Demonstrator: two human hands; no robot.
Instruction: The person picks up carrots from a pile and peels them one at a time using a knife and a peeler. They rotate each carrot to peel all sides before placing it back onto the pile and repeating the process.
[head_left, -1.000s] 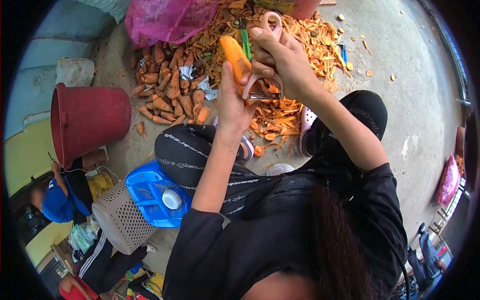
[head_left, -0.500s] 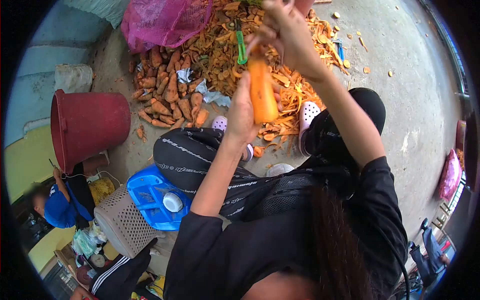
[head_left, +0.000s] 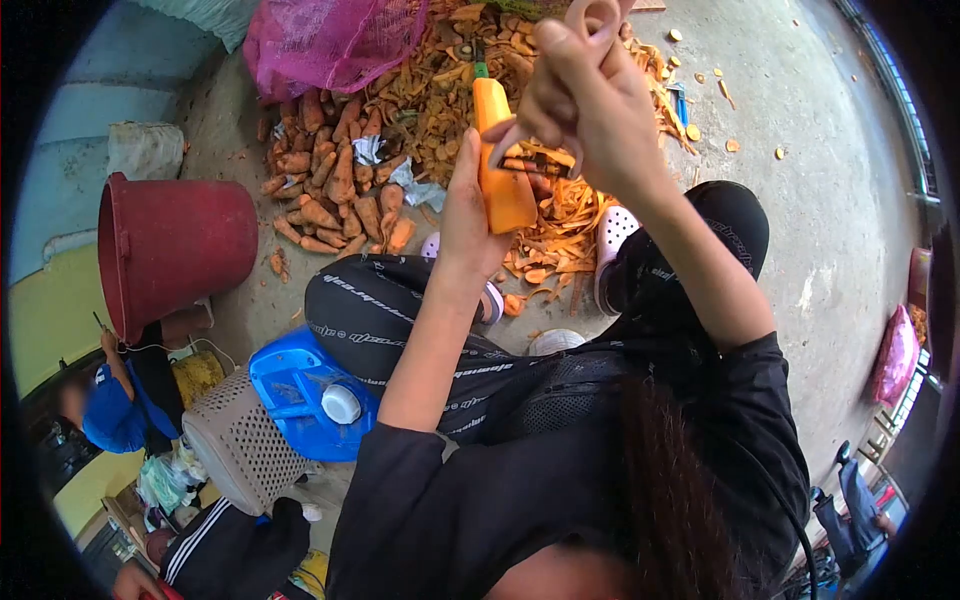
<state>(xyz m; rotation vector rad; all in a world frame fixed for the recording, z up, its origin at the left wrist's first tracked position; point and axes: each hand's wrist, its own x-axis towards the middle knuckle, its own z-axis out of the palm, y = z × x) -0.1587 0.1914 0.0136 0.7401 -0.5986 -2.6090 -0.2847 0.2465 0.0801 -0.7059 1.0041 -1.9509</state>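
Carrot (head_left: pixel 507 198), gripped by left fingers (head_left: pixel 467 165), points lengthwise forward; right fingers (head_left: pixel 543 118) grip a peeler (head_left: pixel 533 166).

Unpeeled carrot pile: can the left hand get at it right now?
Probably not without letting go first: the left hand is holding an orange carrot. Otherwise the way looks fairly free; the unpeeled carrot pile lies to its left, with pale crumpled scraps at the near edge.
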